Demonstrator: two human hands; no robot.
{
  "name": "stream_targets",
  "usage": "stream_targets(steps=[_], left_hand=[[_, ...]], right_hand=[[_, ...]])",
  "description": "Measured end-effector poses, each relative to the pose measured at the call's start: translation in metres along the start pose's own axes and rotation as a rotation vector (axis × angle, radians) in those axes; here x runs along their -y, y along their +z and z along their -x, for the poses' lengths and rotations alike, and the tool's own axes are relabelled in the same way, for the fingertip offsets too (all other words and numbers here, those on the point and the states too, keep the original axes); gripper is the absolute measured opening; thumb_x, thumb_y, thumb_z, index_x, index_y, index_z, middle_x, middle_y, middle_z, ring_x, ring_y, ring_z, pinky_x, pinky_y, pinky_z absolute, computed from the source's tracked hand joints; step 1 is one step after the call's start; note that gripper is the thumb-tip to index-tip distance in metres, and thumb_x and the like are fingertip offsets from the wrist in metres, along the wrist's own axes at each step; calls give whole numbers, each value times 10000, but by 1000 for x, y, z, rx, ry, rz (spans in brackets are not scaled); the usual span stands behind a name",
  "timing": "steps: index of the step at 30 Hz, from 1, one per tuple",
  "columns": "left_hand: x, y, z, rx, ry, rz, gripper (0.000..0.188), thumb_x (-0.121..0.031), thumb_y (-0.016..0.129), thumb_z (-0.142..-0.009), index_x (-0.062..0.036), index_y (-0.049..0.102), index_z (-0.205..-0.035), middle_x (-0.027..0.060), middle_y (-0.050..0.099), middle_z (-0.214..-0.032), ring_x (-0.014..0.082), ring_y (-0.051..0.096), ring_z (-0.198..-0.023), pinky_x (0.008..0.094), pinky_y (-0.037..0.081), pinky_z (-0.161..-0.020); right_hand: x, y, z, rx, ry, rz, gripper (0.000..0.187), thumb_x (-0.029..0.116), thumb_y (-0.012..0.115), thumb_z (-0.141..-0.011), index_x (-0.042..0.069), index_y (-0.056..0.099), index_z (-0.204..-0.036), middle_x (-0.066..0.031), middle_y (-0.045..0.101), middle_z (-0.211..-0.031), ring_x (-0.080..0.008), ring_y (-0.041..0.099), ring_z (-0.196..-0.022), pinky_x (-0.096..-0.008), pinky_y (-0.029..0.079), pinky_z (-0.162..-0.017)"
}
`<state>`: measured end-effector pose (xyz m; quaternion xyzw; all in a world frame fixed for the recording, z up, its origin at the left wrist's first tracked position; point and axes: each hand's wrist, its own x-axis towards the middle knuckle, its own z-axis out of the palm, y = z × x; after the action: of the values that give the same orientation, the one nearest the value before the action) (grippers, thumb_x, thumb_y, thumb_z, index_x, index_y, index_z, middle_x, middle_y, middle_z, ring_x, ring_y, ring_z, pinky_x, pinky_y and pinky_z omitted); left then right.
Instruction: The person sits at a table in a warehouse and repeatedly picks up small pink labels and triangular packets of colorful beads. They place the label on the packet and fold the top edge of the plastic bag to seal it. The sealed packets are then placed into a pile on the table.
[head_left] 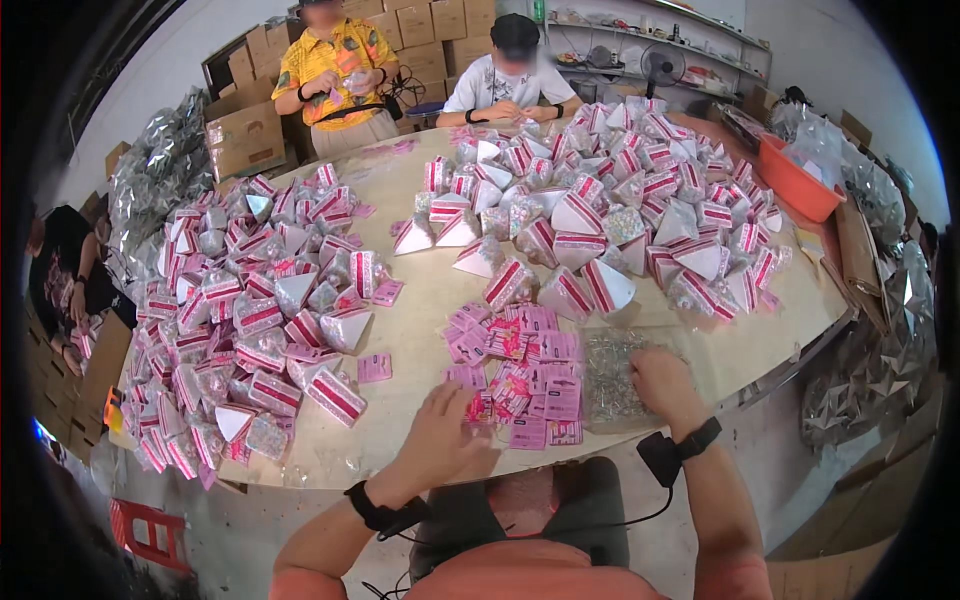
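Note:
My left hand (437, 437) rests at the near left edge of a heap of pink printed cards (560, 392), its fingers stretched out and slightly apart. Nothing shows in its grip. To the right of the cards lies a clear shallow tray (610, 415) with many small silvery pieces, too fine to name. Over the tray's right side, my right hand (664, 384) reaches in with its fingers bent and closed; what they hold, if anything, is hidden. Both wrists wear black bands, with a cable attached.
Wedge-shaped clear packs with pink-and-white bands form a left heap (250, 330) and a far right heap (600, 190). An orange basin (800, 180) sits at the right edge. Two people work across the table, another at far left. A red stool (148, 532) stands below left.

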<state>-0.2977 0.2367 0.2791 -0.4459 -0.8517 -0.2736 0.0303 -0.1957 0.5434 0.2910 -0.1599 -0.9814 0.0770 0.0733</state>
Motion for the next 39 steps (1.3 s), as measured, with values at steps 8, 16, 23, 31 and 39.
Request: stream_targets(steps=[8, 16, 23, 31, 39], left_hand=[[-8, 15, -22, -55, 124, -46, 476, -120, 617, -674, -11, 471, -1114, 189, 478, -1085, 361, 453, -1024, 414, 385, -873], [-14, 10, -32, -73, 3, 37, 403, -125, 638, -699, -18, 494, -1060, 180, 543, -978, 354, 506, -926, 414, 418, -804], [-25, 30, -60, -2, -154, 76, 383, -183, 613, -742, -19, 477, -1060, 208, 565, -855, 361, 548, -846, 439, 430, -726], [-14, 8, -67, -82, -350, 458, 305, -95, 617, -728, 1, 535, -1005, 93, 555, -711, 166, 540, -640, 291, 447, -609], [-11, 3, -49, -72, -349, 784, 152, -34, 568, -803, 5, 546, -948, 4, 562, -776, 41, 497, -670, 184, 406, -578]], right_hand=[[-17, -20, 2, -273, -44, -567, 98, 82, 582, -718, 0, 602, -766, -149, 571, -760, -297, 561, -743, -369, 440, -656], [-14, -33, 1, -368, 42, -653, 98, 86, 566, -760, 4, 566, -813, -164, 579, -750, -316, 557, -702, -368, 422, -617], [1, -33, 1, -243, 23, -345, 83, 78, 489, -800, 8, 482, -845, -205, 554, -786, -388, 530, -762, -443, 403, -629], [-8, -35, 3, -282, -72, -346, 70, 27, 503, -756, 1, 484, -819, -205, 539, -781, -386, 516, -783, -444, 397, -659], [-5, -41, 1, -139, 130, -835, 75, 48, 542, -751, -15, 506, -771, -96, 525, -654, -205, 562, -538, -307, 436, -469]])
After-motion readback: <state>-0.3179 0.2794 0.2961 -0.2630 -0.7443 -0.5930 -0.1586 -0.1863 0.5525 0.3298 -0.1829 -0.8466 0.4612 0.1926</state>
